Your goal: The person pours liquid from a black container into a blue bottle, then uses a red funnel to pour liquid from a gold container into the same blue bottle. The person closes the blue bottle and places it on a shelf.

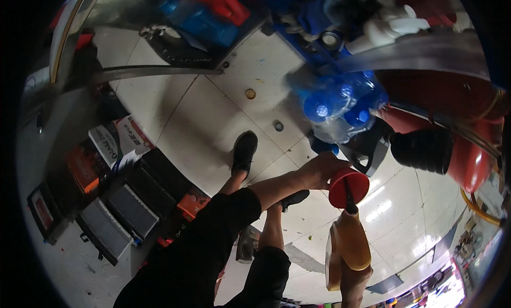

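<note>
Head view: the left hand (320,170) is clamped on a red cup (338,189); the right hand (355,279) grips a yellow bottle (350,244), neck at the cup's mouth.

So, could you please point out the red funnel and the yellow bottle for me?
Red funnel (338,189), head view: on its inner wall.
Yellow bottle (354,242), head view: on the middle of its body.

Dim, edge-warped view with lower-right glare, white reflections on tiled floor (394,233), blurry top.
</note>
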A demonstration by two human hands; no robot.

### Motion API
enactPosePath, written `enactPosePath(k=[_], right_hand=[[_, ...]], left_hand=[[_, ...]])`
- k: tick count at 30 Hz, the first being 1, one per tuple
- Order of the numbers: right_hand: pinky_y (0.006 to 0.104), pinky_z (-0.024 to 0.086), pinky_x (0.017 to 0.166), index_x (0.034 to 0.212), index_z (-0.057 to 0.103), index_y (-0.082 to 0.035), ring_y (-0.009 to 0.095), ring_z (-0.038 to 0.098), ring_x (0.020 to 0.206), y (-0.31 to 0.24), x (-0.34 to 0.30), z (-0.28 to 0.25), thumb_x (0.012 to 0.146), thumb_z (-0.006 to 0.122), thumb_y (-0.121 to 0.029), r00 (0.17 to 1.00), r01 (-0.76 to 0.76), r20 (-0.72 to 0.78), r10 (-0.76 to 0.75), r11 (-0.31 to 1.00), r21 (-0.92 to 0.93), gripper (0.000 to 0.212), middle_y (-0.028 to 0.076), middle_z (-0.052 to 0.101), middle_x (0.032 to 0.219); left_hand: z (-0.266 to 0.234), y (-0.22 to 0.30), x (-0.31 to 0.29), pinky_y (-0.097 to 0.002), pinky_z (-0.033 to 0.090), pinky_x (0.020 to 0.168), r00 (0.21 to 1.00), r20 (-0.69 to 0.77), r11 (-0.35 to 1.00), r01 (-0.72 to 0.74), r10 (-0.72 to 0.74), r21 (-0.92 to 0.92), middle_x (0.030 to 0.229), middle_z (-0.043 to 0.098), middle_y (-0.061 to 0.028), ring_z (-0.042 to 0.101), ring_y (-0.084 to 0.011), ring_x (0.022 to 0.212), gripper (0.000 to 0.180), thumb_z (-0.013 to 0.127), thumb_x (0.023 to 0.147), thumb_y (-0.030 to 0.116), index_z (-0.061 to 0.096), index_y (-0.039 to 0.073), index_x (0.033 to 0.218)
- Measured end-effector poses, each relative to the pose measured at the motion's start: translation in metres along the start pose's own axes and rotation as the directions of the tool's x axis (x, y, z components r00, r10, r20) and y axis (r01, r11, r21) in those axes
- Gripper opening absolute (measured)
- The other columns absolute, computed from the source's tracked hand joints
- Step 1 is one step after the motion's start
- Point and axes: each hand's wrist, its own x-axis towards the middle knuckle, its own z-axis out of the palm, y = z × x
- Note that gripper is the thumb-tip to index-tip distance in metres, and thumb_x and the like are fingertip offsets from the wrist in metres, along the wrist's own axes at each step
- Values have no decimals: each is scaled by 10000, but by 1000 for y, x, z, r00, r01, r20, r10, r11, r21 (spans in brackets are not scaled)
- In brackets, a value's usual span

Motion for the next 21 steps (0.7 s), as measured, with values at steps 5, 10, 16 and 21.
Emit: enactPosePath(k=[5,10,16,21], right_hand=[[395,612,799,1119,723,61,273,786,918,15,4,1,840,861,-66,999,17,33,-18,1000,27,336,179,795,1014],[401,614,799,1116,719,71,283,788,925,16,2,3,842,860,-67,1000,8,23,-9,1000,30,337,189,794,1011],[402,613,800,1109,720,70,271,789,928,-1,6,0,846,855,-66,994,-76,83,72,996,39,325,195,796,1015],[398,613,794,1141,719,56,300,796,923,-15,10,-4,845,862,-92,993,-78,90,72,995,60,361,200,795,1019]], left_hand=[[7,-1,-1,-447,508,994,999,-42,1000,-9,9,2,1251,701,-125,660,-337,1100,928,969,673,276,547,113,1484],[10,-4,-6,-453,536,977,982,-161,995,-95,96,12,1316,689,-132,680,-344,1131,956,975,674,272,521,101,1497],[-3,5,1,-444,506,1051,998,35,998,51,-49,-42,1425,658,-119,661,-296,1253,809,906,796,294,550,107,1497],[-6,5,3,-435,494,1072,1000,-17,997,-12,11,-78,1484,634,-64,628,-268,1325,613,817,889,322,614,191,1452]])
